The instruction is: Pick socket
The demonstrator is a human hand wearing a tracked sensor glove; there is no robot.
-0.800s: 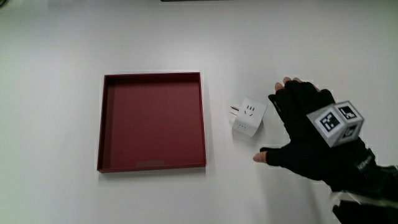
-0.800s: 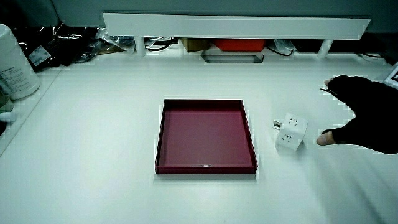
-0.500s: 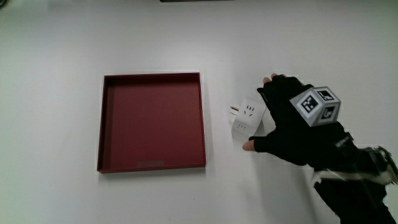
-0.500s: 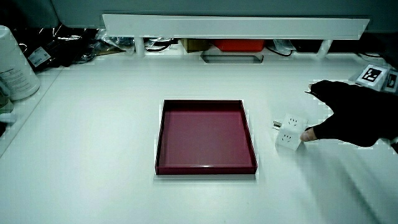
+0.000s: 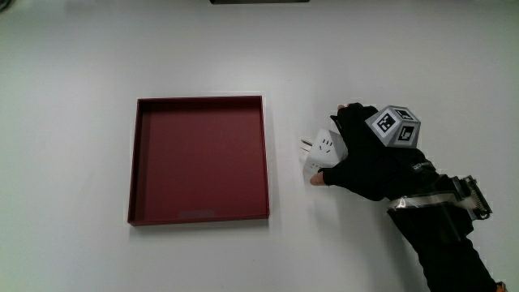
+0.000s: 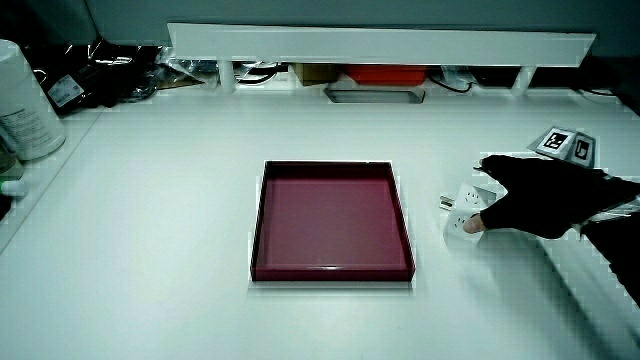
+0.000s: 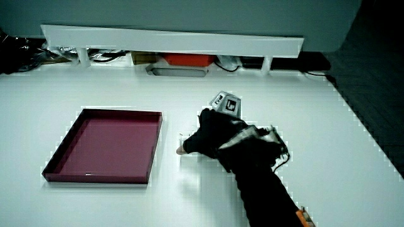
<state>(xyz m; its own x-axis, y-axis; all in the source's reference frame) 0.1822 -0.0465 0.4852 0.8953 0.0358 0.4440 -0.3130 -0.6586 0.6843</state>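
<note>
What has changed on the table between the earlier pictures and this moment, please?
The hand has moved in from beside the socket toward the tray and now lies over the socket, its fingers closing around it, thumb at the side nearer the person. The socket seems not yet lifted off the table. The tray stayed where it was and holds nothing.
</note>
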